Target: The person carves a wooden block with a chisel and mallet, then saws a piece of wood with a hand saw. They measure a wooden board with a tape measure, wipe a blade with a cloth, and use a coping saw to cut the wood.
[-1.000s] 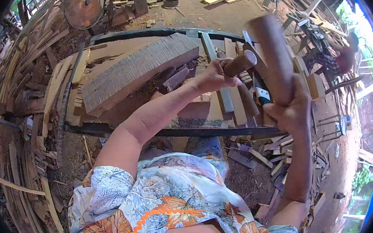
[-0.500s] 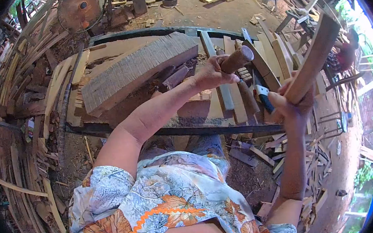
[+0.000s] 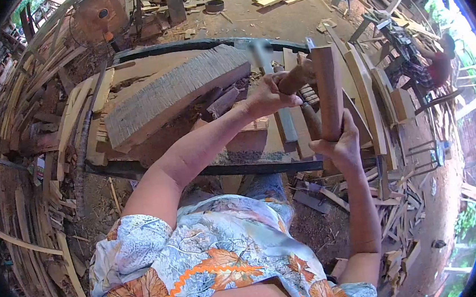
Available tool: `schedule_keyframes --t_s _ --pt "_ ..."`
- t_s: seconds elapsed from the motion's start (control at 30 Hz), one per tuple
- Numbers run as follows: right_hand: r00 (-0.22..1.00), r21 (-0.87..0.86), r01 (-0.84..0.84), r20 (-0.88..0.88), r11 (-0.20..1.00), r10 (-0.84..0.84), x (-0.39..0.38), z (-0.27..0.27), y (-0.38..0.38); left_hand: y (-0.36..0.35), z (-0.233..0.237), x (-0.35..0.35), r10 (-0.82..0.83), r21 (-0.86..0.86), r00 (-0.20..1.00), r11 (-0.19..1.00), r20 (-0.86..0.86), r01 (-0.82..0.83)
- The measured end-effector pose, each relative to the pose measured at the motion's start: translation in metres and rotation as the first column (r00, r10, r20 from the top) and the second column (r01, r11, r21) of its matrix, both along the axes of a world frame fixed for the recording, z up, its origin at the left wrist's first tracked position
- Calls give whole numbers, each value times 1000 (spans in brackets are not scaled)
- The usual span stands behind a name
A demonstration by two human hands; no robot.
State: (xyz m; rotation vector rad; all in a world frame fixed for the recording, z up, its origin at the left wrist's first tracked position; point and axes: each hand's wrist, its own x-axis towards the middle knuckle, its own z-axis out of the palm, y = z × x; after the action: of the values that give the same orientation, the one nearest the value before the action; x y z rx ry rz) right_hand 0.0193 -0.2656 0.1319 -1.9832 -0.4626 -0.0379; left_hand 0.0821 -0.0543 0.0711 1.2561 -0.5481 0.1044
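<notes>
— Hands, versus half a second back?
— Left hand (image 3: 269, 96) stays clenched on the wooden handle (image 3: 298, 76) above the planks (image 3: 287, 124). Right hand (image 3: 342, 142) grips the club (image 3: 328, 87), swung down upright beside that handle.

Left arm (image 3: 192, 147) bare, stretched forward, elbow slightly bent. Left hand (image 3: 270, 95) clenched in a tight fist, wrist straight. Right arm (image 3: 362, 211) bent, forearm near upright. Right hand (image 3: 339, 142) closed in a grip, fingers wrapped, lower than left hand. Hands apart.
</notes>
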Motion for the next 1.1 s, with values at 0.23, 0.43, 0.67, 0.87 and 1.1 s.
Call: schedule_keyframes --t_s 0.23,0.43,0.67,0.87,1.1 --pt "881 239 97 -473 966 28 -2 -72 17 20 5 -21 232 2 972 973 -30 -232" --pt "724 238 144 -687 961 62 -5 -118 39 22 -4 -19 692 -127 707 695 -148 -707" --pt "678 212 167 -734 963 45 0 -126 38 34 9 -26 666 -121 716 709 -209 -695" --pt "669 239 141 -738 961 85 -1 -122 37 22 21 -27 517 12 851 855 -92 -518" --pt "679 286 150 -726 946 112 -1 -130 35 21 16 -21 353 -26 933 934 -77 -355"
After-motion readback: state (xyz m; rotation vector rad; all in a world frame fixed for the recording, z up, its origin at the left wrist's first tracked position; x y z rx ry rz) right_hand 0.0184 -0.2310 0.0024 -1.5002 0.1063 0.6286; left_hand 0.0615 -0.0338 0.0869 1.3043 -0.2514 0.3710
